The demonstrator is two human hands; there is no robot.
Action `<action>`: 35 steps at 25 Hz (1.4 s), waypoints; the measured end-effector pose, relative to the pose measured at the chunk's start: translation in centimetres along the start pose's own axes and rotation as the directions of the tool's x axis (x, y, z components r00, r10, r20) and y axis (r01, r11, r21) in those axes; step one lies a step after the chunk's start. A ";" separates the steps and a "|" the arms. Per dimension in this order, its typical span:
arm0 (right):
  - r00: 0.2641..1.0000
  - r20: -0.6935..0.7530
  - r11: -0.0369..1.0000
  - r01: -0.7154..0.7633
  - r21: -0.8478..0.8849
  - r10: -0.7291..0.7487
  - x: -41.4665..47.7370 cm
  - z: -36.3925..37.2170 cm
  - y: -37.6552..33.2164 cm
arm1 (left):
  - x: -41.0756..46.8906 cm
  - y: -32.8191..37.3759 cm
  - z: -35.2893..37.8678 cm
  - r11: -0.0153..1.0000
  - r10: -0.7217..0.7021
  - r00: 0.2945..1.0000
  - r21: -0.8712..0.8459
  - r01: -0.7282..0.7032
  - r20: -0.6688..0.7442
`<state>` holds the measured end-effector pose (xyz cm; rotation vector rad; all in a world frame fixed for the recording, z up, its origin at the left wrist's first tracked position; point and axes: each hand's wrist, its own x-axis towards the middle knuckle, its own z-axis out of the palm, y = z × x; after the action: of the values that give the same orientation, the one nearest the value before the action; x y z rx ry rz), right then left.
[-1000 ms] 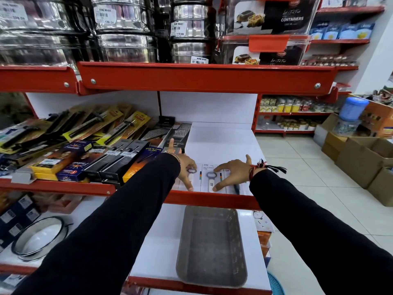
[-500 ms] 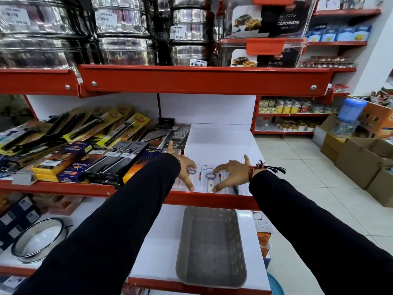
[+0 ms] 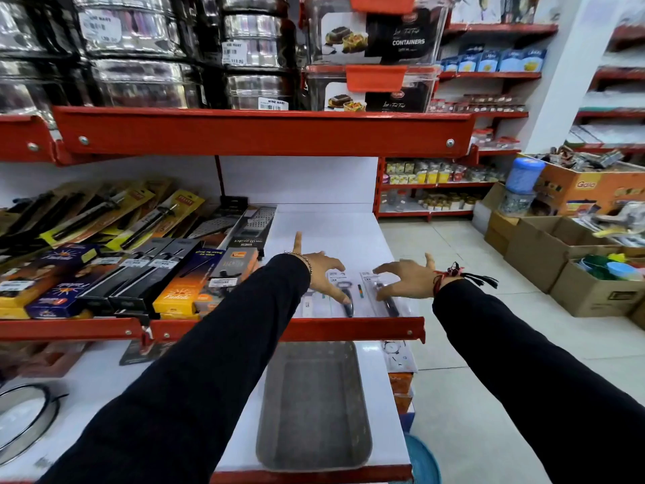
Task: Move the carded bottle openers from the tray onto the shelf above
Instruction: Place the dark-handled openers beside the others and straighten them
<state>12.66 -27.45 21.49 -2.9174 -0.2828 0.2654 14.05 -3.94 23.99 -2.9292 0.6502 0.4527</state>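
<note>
Several carded bottle openers (image 3: 349,296) lie flat in a row near the front edge of the shelf (image 3: 328,235), just behind its red lip. At least three cards show: one partly hidden under the left wrist, one in the middle with a dark-handled opener, and one on the right with another dark handle. The grey tray (image 3: 314,406) sits on the lower shelf directly beneath them, and nothing shows inside it, so the moving itself looks done.

Both hands are over the cards, not carrying anything. On the left hand (image 3: 323,270) the fingers are spread, with one fingertip pressing down on the middle card near the opener's handle. On the right hand (image 3: 405,279) the fingers are also spread and curved, the tips resting on or just above the right-hand card. Neither hand grips a card.

My reading is that the task is in its last stage: the cards are on the shelf and the hands are only straightening or spacing them. What is left seems small, perhaps squaring the row against the boxed goods (image 3: 181,291) to the left and taking the hands away. Whether any card is hidden under the left sleeve cannot be told.
</note>
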 end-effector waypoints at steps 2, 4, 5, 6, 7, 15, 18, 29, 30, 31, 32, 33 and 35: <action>1.000 0.015 0.999 -0.016 -0.035 0.017 -0.4 0.0 1.1 | 0.9 1.4 0.3 0.999 0.025 1.000 0.036 -0.026 0.009; 0.999 0.043 0.998 -0.025 -0.062 0.028 -0.7 0.2 1.7 | 1.5 2.1 0.6 0.996 0.029 0.999 0.086 -0.030 0.013; 0.998 0.055 0.998 -0.027 -0.059 0.031 -0.7 0.3 1.9 | 1.7 2.3 0.7 0.994 0.027 0.999 0.104 -0.029 0.019; 0.998 0.059 0.998 -0.026 -0.051 0.029 -0.7 0.4 2.0 | 1.8 2.3 0.8 0.994 0.025 0.999 0.110 -0.028 0.028; 0.998 0.057 0.999 -0.023 -0.043 0.026 -0.7 0.5 2.0 | 1.9 2.3 0.9 0.994 0.022 0.999 0.105 -0.026 0.036; 1.000 0.031 0.999 0.003 -0.036 -0.002 -0.6 1.0 1.1 | 1.2 1.9 0.9 0.999 -0.004 0.999 0.053 0.002 0.037; 1.000 0.030 0.999 0.012 -0.043 -0.011 -0.7 1.1 0.7 | 0.8 1.7 0.8 0.999 -0.016 0.999 0.043 0.014 0.040; 0.999 0.037 0.999 -0.010 -0.049 0.012 -0.9 1.3 0.6 | 1.3 1.4 1.4 0.999 -0.004 0.999 0.046 0.002 0.052; 0.999 0.037 0.999 -0.009 -0.047 0.011 -0.9 1.3 0.5 | 1.3 1.4 1.5 0.999 -0.003 0.999 0.045 0.001 0.050; 0.999 0.035 0.999 -0.009 -0.046 0.011 -0.9 1.3 0.5 | 1.4 1.3 1.5 0.999 0.000 0.999 0.042 -0.002 0.050; 0.999 0.032 0.999 -0.010 -0.046 0.011 -0.9 1.3 0.4 | 1.5 1.3 1.6 0.999 0.003 0.999 0.037 -0.005 0.049; 0.999 0.031 0.999 -0.013 -0.048 0.015 -0.9 1.3 0.4 | 1.6 1.2 1.6 0.999 0.006 0.999 0.033 -0.008 0.048; 1.000 0.024 0.999 -0.017 -0.050 0.018 -1.0 1.3 0.4 | 1.6 1.1 1.7 0.999 0.011 0.999 0.030 -0.012 0.048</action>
<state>11.52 -27.75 20.29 -2.9684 -0.2717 0.3016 14.53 -5.32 21.81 -2.8780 0.6619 0.5077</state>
